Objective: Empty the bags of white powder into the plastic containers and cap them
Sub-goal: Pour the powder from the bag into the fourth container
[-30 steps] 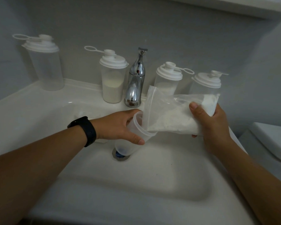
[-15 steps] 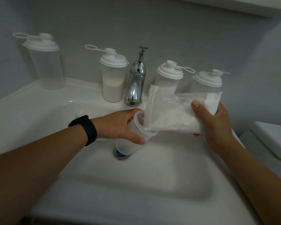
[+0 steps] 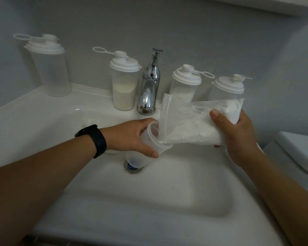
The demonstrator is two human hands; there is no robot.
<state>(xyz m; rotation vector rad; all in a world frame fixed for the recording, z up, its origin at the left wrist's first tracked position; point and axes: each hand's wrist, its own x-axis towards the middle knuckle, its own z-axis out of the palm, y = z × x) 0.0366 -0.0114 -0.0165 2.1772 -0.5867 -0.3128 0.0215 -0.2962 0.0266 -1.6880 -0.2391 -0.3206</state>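
My left hand (image 3: 132, 137) grips an uncapped clear plastic container (image 3: 153, 146), tilted toward the right over the sink drain. My right hand (image 3: 238, 137) holds a clear bag of white powder (image 3: 190, 125) by its closed end, lying nearly level with its open mouth resting inside the container's rim. Powder fills the bag's lower side up to the mouth. Capped containers stand along the back ledge: an empty-looking one (image 3: 50, 68) at far left, one with powder (image 3: 124, 86) left of the tap, and two (image 3: 185, 82) (image 3: 228, 87) to the right behind the bag.
A chrome tap (image 3: 149, 86) rises at the back middle of the white sink (image 3: 149, 201). The drain (image 3: 133, 168) sits just under the held container. A white toilet tank lid (image 3: 302, 150) is at the right edge. A grey wall backs the ledge.
Both hands, the bag and the container stay almost where they were; the bag's closed end has lifted only slightly.
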